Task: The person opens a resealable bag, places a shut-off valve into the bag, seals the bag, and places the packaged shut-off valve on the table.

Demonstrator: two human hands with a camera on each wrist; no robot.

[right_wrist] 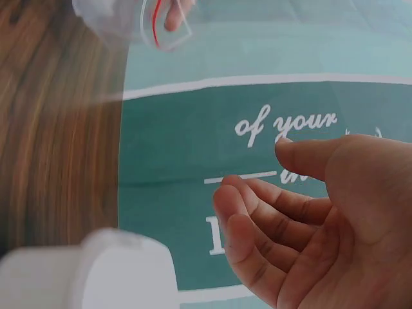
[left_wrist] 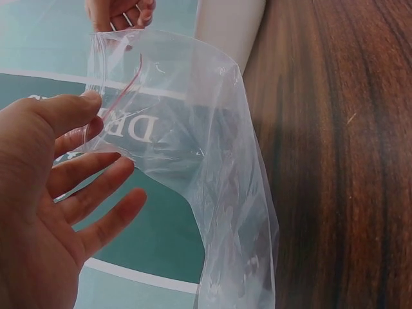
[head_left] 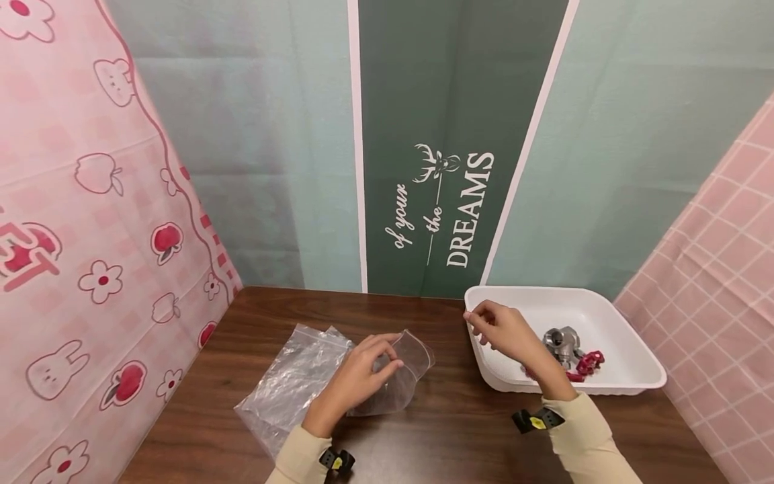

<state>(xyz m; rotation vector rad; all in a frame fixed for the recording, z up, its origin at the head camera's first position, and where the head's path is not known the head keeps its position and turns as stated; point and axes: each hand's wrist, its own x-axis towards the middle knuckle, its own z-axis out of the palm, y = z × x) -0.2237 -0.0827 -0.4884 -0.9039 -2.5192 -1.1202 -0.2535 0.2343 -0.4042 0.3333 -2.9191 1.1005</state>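
My left hand (head_left: 359,376) pinches a clear zip bag (head_left: 396,386) by its mouth, between thumb and index finger. In the left wrist view the bag (left_wrist: 225,161) stands up from the table with its mouth spread, and a red line shows along the zip. The other fingers of that hand (left_wrist: 64,167) are spread and off the plastic. My right hand (head_left: 504,329) holds nothing and hovers over the left rim of a white tray (head_left: 611,302). Its fingers (right_wrist: 257,222) hang loosely bent, with the thumb apart from them.
More clear plastic bags (head_left: 290,383) lie flat on the brown wooden table (head_left: 441,430), left of my left hand. Grey metal fittings (head_left: 562,343) and a red knobbed handle (head_left: 589,363) sit in the tray. Printed cloths (head_left: 266,134) hang at the back and sides.
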